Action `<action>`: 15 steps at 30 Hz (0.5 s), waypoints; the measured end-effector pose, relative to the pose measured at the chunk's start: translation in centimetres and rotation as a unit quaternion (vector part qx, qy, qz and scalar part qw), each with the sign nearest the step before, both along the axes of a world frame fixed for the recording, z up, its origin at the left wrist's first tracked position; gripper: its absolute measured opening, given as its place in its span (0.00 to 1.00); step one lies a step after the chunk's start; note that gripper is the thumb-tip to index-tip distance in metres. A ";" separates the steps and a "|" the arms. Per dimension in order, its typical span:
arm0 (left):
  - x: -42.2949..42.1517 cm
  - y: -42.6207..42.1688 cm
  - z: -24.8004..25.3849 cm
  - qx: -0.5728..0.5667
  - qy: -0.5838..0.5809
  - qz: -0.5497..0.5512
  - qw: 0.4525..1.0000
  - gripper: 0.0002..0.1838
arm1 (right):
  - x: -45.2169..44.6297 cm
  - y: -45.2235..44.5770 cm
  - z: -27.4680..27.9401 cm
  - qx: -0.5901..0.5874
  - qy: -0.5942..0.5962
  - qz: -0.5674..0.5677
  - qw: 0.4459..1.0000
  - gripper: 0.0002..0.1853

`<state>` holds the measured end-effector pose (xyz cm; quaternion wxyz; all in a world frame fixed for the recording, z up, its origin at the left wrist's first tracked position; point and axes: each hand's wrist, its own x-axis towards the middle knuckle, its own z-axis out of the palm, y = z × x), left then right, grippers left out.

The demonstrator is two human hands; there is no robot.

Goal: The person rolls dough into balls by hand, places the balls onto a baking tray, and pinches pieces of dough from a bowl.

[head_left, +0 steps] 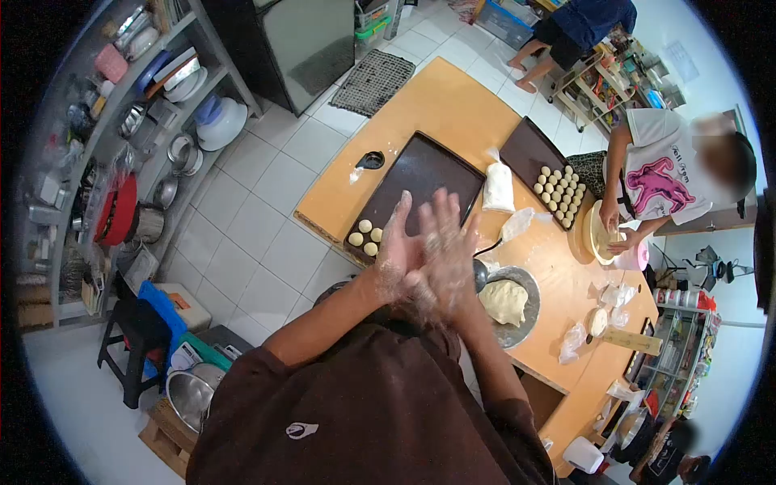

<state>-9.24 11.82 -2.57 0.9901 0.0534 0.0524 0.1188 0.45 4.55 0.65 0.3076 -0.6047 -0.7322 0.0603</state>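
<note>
My left hand (398,249) and my right hand (446,252) are raised palm to palm over the near edge of the table, dusted with white flour. The fingers of both are stretched out, and the right hand is blurred by motion. Whether anything lies between the palms is hidden. Just beyond them is a dark baking tray (424,170) with several pale dough balls (370,249) in its near left corner. Close to my right forearm, a metal bowl (531,284) holds a large lump of dough (503,304).
A bag of white powder (498,187) and a second tray (525,147) with rows of dough balls (558,196) are farther right. A co-worker (663,166) handles a yellow bowl (596,234). A black dish-like object (372,160) lies left. Shelves (174,105) line the left wall.
</note>
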 end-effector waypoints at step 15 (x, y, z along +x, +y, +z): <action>1.5 -2.1 -2.2 0.095 0.038 -0.048 0.994 0.55 | -1.5 -1.3 0.7 -0.010 -0.018 0.045 0.999 0.45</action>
